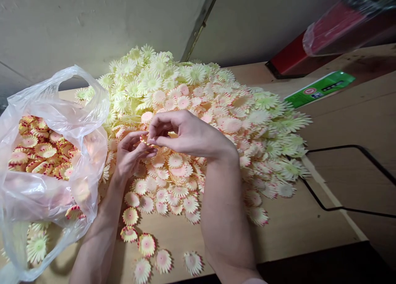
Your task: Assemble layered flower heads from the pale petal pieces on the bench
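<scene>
A large heap of pale yellow and pink paper flower heads (201, 110) covers the middle of a wooden table (293, 226). Over its near side my left hand (130, 154) and my right hand (185, 133) meet, fingertips pinched together on one small red-edged flower piece (144, 140). Most of that piece is hidden by my fingers. To the left of my left hand stands a clear plastic bag (52, 152), its mouth agape, holding several red-and-yellow flower heads (40, 152).
Loose flower heads (147, 244) lie scattered near the table's front edge. A green packet (321, 88) and a red wrapped roll (334, 32) lie at the back right. A black wire frame (355, 178) sits at the right. A grey wall stands behind.
</scene>
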### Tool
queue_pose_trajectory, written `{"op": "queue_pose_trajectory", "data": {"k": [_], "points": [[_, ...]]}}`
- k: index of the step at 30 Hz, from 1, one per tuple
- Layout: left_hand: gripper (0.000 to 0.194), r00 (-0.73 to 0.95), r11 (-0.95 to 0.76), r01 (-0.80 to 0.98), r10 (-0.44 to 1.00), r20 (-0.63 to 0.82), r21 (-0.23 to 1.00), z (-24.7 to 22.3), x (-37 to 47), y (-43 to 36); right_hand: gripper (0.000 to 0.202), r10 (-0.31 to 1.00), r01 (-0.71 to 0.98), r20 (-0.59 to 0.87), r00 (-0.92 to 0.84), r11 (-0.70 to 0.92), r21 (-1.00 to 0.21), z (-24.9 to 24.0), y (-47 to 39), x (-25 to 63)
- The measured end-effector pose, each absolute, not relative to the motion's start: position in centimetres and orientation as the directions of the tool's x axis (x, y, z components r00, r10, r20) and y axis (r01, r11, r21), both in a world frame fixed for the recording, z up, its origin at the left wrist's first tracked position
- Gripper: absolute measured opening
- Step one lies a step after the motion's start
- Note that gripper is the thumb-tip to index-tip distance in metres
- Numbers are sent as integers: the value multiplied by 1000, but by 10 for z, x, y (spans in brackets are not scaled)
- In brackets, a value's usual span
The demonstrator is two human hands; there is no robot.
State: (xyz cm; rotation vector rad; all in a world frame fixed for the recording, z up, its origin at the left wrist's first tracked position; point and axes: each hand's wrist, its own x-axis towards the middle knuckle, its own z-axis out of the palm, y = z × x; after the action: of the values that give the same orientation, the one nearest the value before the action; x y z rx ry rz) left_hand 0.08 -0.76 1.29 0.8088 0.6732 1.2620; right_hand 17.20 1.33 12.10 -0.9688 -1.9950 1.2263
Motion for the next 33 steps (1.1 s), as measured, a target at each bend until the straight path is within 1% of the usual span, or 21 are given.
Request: {"op": "queue_pose_trajectory", "data": {"k": [10, 19, 26, 33], "points": [[44, 198, 113, -564, 980, 2, 818, 14, 0, -8, 6, 826, 256, 112, -552, 296, -920, 121, 12, 172], [48, 196, 122, -553, 981, -13, 824, 12, 0, -8, 10, 833, 260, 102, -545, 283, -923, 121, 12, 172], [42, 202, 110, -567, 979, 9, 816, 11, 0, -8, 11, 832, 259, 105, -544, 286, -923, 122, 12, 171], [46, 205, 119, -541, 979, -6, 833, 9, -1, -8, 13, 838, 273, 112, -534, 297, -915, 124, 11, 170]]}}
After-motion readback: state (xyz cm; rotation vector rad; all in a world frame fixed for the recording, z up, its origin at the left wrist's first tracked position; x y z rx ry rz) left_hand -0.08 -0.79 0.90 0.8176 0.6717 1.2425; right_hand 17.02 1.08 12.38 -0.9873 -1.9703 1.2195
